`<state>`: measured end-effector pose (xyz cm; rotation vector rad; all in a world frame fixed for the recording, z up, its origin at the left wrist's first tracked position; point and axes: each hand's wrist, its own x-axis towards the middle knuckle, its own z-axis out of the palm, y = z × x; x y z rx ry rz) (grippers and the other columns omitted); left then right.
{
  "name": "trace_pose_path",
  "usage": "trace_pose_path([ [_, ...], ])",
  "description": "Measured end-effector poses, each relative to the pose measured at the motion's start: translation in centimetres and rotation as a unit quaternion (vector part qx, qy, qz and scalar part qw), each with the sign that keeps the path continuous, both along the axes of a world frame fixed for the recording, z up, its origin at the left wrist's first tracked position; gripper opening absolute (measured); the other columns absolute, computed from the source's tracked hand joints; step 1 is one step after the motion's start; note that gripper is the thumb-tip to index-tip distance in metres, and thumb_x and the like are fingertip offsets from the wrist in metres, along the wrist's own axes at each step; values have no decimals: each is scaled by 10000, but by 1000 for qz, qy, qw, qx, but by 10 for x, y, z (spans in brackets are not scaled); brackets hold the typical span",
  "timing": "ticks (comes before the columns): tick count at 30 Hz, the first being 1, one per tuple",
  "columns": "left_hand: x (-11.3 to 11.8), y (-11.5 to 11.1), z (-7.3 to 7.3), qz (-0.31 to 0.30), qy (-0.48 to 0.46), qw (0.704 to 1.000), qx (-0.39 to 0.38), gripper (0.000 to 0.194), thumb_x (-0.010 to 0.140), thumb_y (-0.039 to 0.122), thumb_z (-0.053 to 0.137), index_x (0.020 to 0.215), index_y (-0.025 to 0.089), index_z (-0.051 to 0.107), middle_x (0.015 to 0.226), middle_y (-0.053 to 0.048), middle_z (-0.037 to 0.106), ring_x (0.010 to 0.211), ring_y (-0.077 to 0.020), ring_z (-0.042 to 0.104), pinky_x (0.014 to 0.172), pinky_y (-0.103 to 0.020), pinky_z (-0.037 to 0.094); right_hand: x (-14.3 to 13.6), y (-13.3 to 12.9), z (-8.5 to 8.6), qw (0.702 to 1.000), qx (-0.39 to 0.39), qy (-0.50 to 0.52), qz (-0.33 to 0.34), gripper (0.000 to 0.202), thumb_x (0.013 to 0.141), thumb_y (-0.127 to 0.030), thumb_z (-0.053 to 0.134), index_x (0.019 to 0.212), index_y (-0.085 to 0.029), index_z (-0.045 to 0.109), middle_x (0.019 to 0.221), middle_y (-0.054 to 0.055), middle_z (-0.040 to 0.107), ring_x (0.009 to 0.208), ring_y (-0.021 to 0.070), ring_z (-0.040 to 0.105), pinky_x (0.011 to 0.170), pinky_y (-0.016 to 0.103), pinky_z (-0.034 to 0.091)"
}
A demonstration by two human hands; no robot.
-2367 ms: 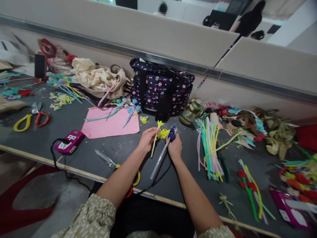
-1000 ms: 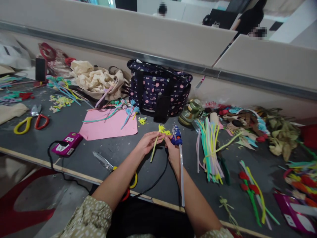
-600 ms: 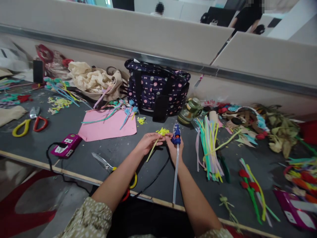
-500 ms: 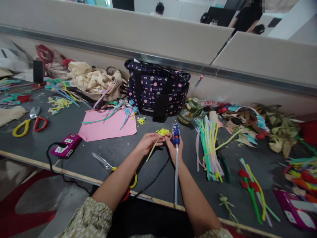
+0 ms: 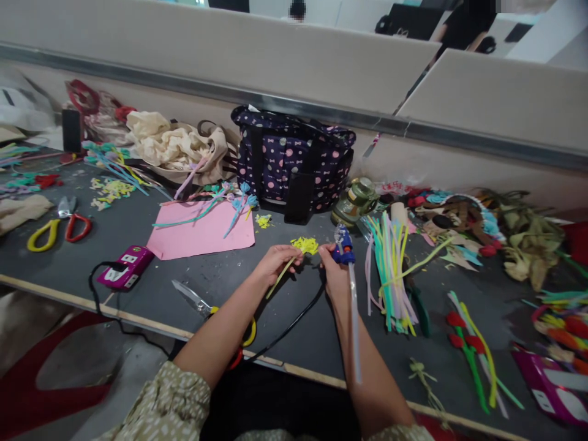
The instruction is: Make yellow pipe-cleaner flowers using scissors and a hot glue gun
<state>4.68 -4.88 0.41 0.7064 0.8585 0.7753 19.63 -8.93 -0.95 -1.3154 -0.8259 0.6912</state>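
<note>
My left hand [image 5: 279,262] pinches a yellow pipe-cleaner flower [image 5: 307,245] just under its fringed head, and the thin stem [image 5: 280,280] slants down toward me. To its right, my right hand [image 5: 336,274] is closed on a blue glue gun [image 5: 343,252]. A long translucent glue stick [image 5: 354,327] sticks out of the gun's back end, over my right forearm. A gap separates my right fingertips from the flower. Scissors [image 5: 195,297] with yellow and red handles lie partly hidden beneath my left forearm.
A black cord [image 5: 294,331] curves between my arms. Right of the gun lies a bundle of pastel pipe cleaners [image 5: 390,275]. Behind stand a green jar [image 5: 353,202] and a dark patterned bag [image 5: 289,159] with a phone [image 5: 299,199]. A pink sheet [image 5: 202,236] and power strip [image 5: 126,267] lie left.
My right hand has drawn away to the right from the flower, taking the glue gun along and tilting it. The left hand keeps the flower at nearly the same spot.
</note>
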Motion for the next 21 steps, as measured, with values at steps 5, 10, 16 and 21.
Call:
trace_pose_path([
  [5, 1, 0, -4, -30, 21, 999, 7, 162, 651, 240, 735, 646, 95, 664, 584, -59, 615, 468, -78, 515, 398, -161, 368, -1, -1, 11, 994, 45, 103, 14, 288, 666, -343, 730, 818, -193, 536, 777, -28, 582, 533, 64, 442, 477, 205, 368],
  [10, 2, -4, 1, -42, 30, 999, -3, 176, 636, 248, 752, 673, 87, 690, 621, -81, 641, 482, -81, 520, 408, -166, 355, -5, 1, 13, 992, 49, 117, -5, 313, 639, -344, 751, 788, -187, 524, 753, -32, 575, 523, 57, 443, 460, 197, 363],
  [16, 4, -5, 1, -49, 31, 998, -5, 205, 622, 256, 770, 707, 80, 710, 668, -102, 674, 510, -89, 543, 447, -174, 384, -8, 2, 10, 995, 45, 92, -21, 290, 648, -360, 737, 750, -176, 537, 712, -30, 550, 524, 57, 424, 465, 195, 368],
  [21, 3, -5, -2, -56, 28, 998, 6, 179, 634, 244, 763, 704, 86, 714, 674, -99, 676, 519, -89, 546, 466, -178, 394, -11, 0, 5, 997, 45, 64, -25, 234, 702, -350, 697, 729, -174, 544, 662, -42, 519, 535, 65, 428, 515, 208, 390],
])
